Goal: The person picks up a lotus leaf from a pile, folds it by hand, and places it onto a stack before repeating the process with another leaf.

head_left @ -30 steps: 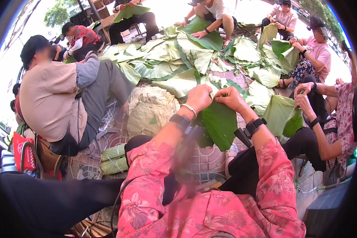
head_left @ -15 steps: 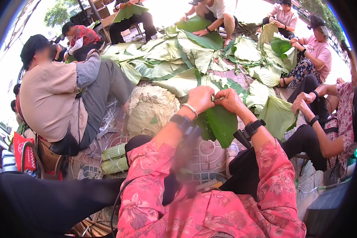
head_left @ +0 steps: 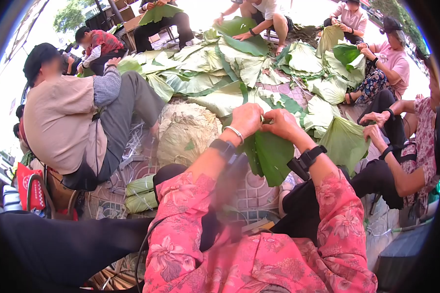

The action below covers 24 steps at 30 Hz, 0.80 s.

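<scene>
Both arms are stretched fwd, elbows a bit bent, wrists up & knuckles turned in toward each other. L hand (head_left: 246, 120) and R hand (head_left: 281, 124) are closed w/ fingers curled, pinching the top of a leaf (head_left: 273, 157) btwn them, fingertips v close together; exact grip on the L side is partly hidden by my own fingers. Leaf hangs down below my hands, mostly under the R one, in front of the paving (head_left: 256, 193). Bracelet (head_left: 233, 134) + wristband (head_left: 225, 150) on the L, another band (head_left: 312, 157) on the R. Vs half a sec ago my hands are in abt the same spot, but the leaf's bottom tip hangs a little lower. Also the co-worker (head_left: 415, 146) on my R had both hands close together by their leaf (head_left: 344, 144), now one is lifted off w/ fingers spread. As for writing, there's a red bag (head_left: 29, 188) off L w/ white print, too small to read tbh.
</scene>
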{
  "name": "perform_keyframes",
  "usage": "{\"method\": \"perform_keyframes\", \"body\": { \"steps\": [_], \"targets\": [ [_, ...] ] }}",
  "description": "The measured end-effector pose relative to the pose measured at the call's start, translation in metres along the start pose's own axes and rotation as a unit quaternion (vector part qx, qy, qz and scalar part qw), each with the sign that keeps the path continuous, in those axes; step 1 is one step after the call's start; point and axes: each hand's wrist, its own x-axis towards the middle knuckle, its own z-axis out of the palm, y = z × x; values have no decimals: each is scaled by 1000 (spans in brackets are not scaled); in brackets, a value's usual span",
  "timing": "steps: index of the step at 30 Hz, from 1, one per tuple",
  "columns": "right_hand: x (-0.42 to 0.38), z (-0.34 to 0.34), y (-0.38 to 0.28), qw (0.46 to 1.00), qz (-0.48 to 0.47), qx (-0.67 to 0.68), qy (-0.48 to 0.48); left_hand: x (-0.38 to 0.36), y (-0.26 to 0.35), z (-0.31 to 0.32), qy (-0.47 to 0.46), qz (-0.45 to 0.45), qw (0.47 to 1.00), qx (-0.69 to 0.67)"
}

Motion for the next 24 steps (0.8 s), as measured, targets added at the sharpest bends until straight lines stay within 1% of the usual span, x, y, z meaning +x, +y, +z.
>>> {"method": "perform_keyframes", "body": {
  "steps": [1,4,7,10,13,16,19,22,24],
  "targets": [
    [-2,2,0,999,-32,-35,19,0,2,0,-6,-6,1000,3],
    [4,7,7,999,-17,-35,21,-2,5,-2,11,-7,1000,-9],
    [9,-1,14,994,49,76,-57,-4,8,-6,15,-7,1000,-21],
    [7,-2,21,968,107,213,-82,-7,6,-9,47,2,998,-39],
    [2,-4,9,998,40,39,-17,-8,6,-7,42,-13,997,-59],
    [-1,2,0,991,-72,-99,57,-7,7,-5,12,-27,998,-55],
    [6,8,12,1000,10,-17,10,-7,7,-7,-7,-33,997,-72],
    [10,7,21,994,44,98,-17,-9,4,-6,24,-40,992,-118],
    [11,7,27,986,69,144,-36,-10,-1,-3,26,-29,991,-124]
  ]
}}
